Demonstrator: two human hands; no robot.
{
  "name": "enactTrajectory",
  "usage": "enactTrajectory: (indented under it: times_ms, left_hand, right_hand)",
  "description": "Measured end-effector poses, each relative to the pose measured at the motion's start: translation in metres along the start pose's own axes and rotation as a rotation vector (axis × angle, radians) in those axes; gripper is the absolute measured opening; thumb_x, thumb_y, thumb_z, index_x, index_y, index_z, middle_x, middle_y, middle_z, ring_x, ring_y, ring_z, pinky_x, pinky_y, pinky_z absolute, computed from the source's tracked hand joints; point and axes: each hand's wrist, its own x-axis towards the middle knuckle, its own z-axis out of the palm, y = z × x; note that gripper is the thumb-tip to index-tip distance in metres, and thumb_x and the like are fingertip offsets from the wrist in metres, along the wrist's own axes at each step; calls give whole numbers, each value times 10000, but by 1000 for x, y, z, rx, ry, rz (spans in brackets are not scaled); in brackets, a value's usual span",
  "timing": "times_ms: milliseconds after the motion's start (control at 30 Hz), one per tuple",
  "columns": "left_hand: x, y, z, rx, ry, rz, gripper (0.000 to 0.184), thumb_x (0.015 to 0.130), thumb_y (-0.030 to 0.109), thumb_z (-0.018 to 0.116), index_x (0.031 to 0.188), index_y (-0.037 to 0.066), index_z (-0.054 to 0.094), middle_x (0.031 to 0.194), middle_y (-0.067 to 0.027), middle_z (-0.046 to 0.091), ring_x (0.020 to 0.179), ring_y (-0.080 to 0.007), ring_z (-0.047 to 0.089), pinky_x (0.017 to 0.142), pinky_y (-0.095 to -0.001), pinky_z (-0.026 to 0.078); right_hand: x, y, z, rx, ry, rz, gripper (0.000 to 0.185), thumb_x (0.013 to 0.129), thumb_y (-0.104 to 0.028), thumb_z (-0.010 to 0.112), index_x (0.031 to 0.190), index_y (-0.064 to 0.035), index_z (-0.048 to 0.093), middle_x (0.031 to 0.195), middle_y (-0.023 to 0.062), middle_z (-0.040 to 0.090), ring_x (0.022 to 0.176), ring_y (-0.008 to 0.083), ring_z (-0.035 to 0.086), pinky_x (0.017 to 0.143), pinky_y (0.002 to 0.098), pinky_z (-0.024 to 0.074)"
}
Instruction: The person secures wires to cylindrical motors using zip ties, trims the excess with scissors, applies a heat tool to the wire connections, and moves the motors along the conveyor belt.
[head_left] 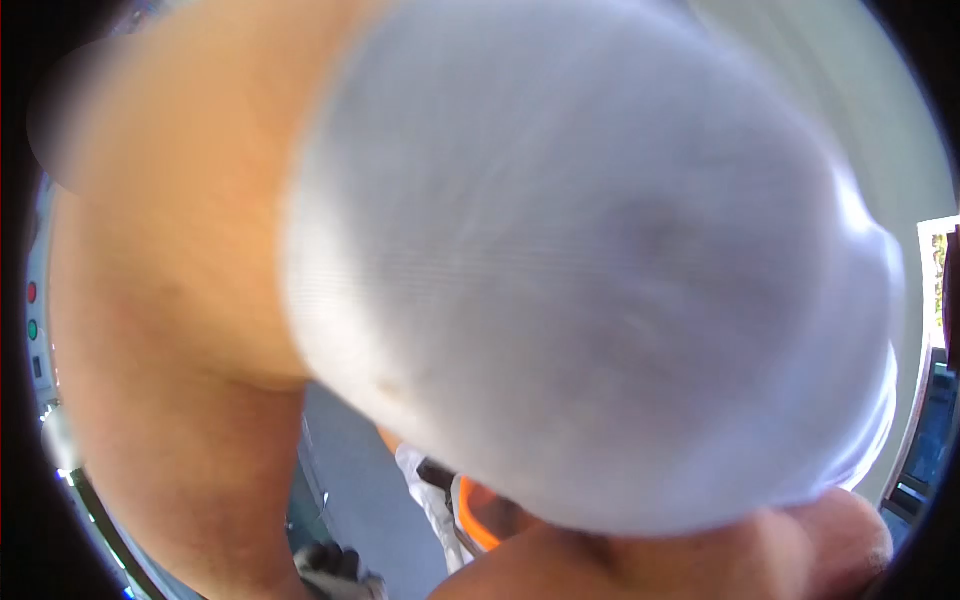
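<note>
White ribbed fabric (pixel 560 260), smeared by motion, fills the middle of the view very close to the camera. Whether it is a glove or a sleeve I cannot tell. A large bare arm (pixel 170 300) runs down the left side beside it. At its lower end a grey-and-dark glove (pixel 335 570) shows partly at the bottom edge; its fingers are not clear enough to read, and whose hand it is stays unclear. Below the white fabric, blurred bare skin (pixel 660 565) reaches to the lower right. No clear finger shape or held thing shows there.
An orange-rimmed object (pixel 472 515) with a dark inside appears low in the middle, near crumpled white material (pixel 432 495). Grey floor (pixel 350 470) shows behind. A panel with a red button (pixel 32 292) and a green button (pixel 32 330) stands at far left.
</note>
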Motion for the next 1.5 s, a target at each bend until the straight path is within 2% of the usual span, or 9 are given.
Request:
enactTrajectory:
  times_ms: [333,733,933,1033,1100,1167,1233,1300,1500]
  left_hand:
    - [18,-8,3,-177,177,-59,504,955,252,595,1413,77,478,1418,-181,491,1292,-341,479,1110,-505,355]
    - [7,-93,-20,-1087,916,-614,514,961,188,596,1434,60,440,1417,-162,495,1263,-318,506,1101,-471,383]
    - [-30,-135,-5,-1564,1184,-488,523,964,156,597,1445,51,421,1416,-153,496,1248,-307,520,1097,-454,397]
    - [-39,-146,-4,-322,921,-792,438,930,85,552,1356,-11,526,1324,-205,550,1231,-327,528,1078,-428,399]
    - [-28,-144,-1,-294,932,-710,402,919,69,558,1309,-27,565,1302,-221,559,1231,-355,524,1069,-440,395]
    - [-22,-137,-2,-311,880,-694,405,918,69,562,1312,-24,564,1303,-219,559,1230,-357,524,1067,-442,397]
    - [-24,-139,2,-269,864,-645,409,917,72,568,1315,-22,561,1295,-219,563,1225,-361,528,1062,-443,402]
    - [-25,-138,4,-260,791,-629,414,914,70,572,1316,-27,557,1297,-223,560,1224,-363,526,1057,-446,404]
    - [-17,-140,22,-229,646,-505,347,896,102,614,1228,2,623,1129,-198,659,1058,-363,624,973,-459,461]
  right_hand:
    - [0,-3,-13,9,-117,83,287,918,-243,612,1161,-90,621,972,142,670,913,313,653,788,438,518]
    - [29,31,-19,10,15,-142,341,951,-274,598,1249,-109,617,1054,141,682,978,296,653,848,434,517]
    - [-41,82,93,355,825,264,288,910,-232,661,1161,-94,694,1050,145,715,974,314,683,862,394,543]
    - [-81,136,178,340,964,726,311,938,-216,631,1206,-62,665,968,161,715,818,301,703,762,392,558]
    - [-107,154,215,504,827,943,321,969,-221,593,1245,-66,641,921,150,718,631,261,682,661,388,551]
    - [-124,195,293,117,927,856,299,940,-225,574,1188,-88,670,970,182,712,790,315,703,728,426,559]
    - [-126,188,283,853,1057,1036,312,942,-236,567,1210,-111,666,1047,169,710,831,299,706,761,433,557]
    - [-120,196,302,266,1018,1012,320,945,-241,560,1230,-133,661,1017,151,717,802,280,709,756,442,555]
    - [-138,188,292,511,921,978,309,954,-198,597,1241,-93,639,1127,154,697,1052,308,674,918,384,527]
